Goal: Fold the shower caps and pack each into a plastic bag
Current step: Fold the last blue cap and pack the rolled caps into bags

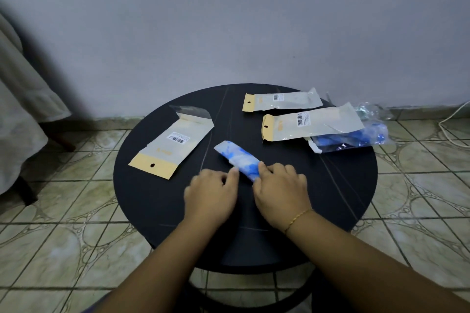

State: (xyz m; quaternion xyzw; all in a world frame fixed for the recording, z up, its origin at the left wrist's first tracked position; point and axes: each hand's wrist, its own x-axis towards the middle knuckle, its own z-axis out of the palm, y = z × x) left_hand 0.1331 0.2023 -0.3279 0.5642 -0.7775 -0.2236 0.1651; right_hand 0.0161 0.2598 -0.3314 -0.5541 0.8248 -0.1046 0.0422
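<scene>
Right now both hands are on the near end of the folded cap [237, 159], which lies flat on the round table [142, 201], running diagonally away from the grip toward the far left. The right hand [279, 194] has its fingers curled over the cap's near end, thumb pressed on the right edge, so it's pinning it down. The left hand [211, 193] is a bit blurred; its thumb tip touches the cap's left edge, the other fingers are loosely bent, and I honestly can't tell if it's pinching or just pressing.

My take on doing this step well: keep the fold tight. That thin plastic probably wants to spring back open, so hold one hand on the strip while the other smooths air out toward the far end. Keep it narrow enough to slide into the bag mouth without bunching.

The open bag [173, 143] sits just left of and beyond the grip, clear flap up at its far end, so it looks ready to take the cap. I'd lift the cap by the near end and feed the far tip in first.

The cap itself is a slim, flattish strip, white with blue blotches, slightly crinkly.

Farther off to the right there are two packed bags [312, 123], plus a blue bundle [353, 138] in clear plastic.
</scene>
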